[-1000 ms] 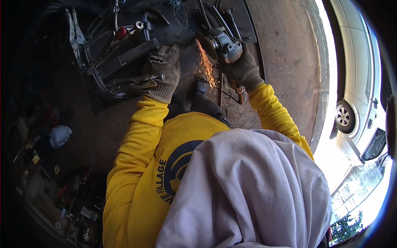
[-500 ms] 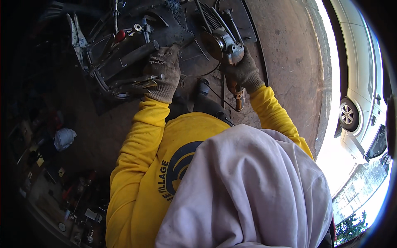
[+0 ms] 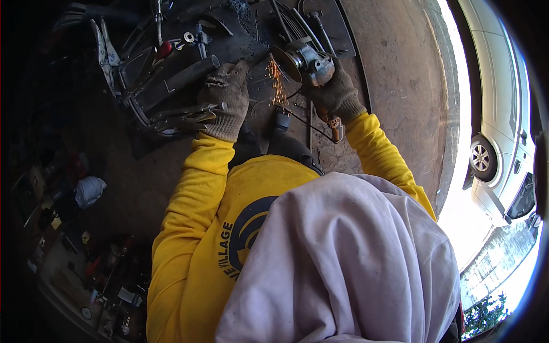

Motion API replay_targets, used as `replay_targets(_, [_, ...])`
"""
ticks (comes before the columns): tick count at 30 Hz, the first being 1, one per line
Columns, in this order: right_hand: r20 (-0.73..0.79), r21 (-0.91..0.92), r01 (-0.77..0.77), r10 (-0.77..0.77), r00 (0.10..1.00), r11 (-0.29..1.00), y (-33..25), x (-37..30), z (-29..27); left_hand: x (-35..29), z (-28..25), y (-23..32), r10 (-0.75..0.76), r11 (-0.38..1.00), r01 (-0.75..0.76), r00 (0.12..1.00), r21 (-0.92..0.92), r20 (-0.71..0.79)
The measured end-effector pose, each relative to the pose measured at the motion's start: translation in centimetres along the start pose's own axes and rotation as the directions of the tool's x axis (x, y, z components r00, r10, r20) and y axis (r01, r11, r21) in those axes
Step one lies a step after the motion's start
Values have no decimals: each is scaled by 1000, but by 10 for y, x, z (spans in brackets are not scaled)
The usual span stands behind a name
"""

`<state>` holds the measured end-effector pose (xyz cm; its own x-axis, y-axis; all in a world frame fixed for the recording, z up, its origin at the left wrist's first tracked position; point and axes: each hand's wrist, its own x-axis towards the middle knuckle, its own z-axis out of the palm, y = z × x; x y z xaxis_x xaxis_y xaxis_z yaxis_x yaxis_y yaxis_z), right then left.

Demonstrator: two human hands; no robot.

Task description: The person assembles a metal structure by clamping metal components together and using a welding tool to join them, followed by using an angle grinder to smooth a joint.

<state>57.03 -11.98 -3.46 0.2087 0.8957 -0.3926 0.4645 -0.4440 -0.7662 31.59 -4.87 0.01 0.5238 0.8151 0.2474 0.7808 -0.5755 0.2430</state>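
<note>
In my gloved right hand (image 3: 334, 94) is an angle grinder (image 3: 318, 67), gripped around its body, with an orange part of its handle showing below the hand. Its round disc (image 3: 286, 64) meets the end of a dark metal piece (image 3: 259, 59), and orange sparks (image 3: 277, 83) fall from there. My left hand (image 3: 226, 94), also gloved, is closed around that metal piece; the fingers hide most of it. Beside the left hand lies a dark metal tube (image 3: 183, 80). Locking pliers (image 3: 186, 119) sit close to the left wrist.
More locking pliers (image 3: 104, 54) and other metal tools crowd the dark workbench (image 3: 337, 34) at the left and far side. A thin cable (image 3: 306, 127) hangs near the grinder. A worn brown floor (image 3: 403, 74) lies to the right, with a silver car (image 3: 503, 103) outside.
The grinder has tilted and shifted slightly left toward the metal piece. Sparks now spray down from the disc. My left hand has barely moved.
</note>
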Motion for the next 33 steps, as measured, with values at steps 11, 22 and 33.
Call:
replay_targets(11, [15, -23, 201, -200, 980, 979, 21, 23, -1, 3, -4, 4, 6, 1000, -6, 1000, -19, 2])
replay_targets(22, [14, -69, -36, 37, 999, 997, 4, 8, 4, 0, 1, -1, -6, 1000, 5, 1000, 23, 29])
replay_targets(33, [-149, 180, -81, 108, 983, 980, 44, -22, 1, -16, -22, 33, 86, 994, -91, 993, 61, 75])
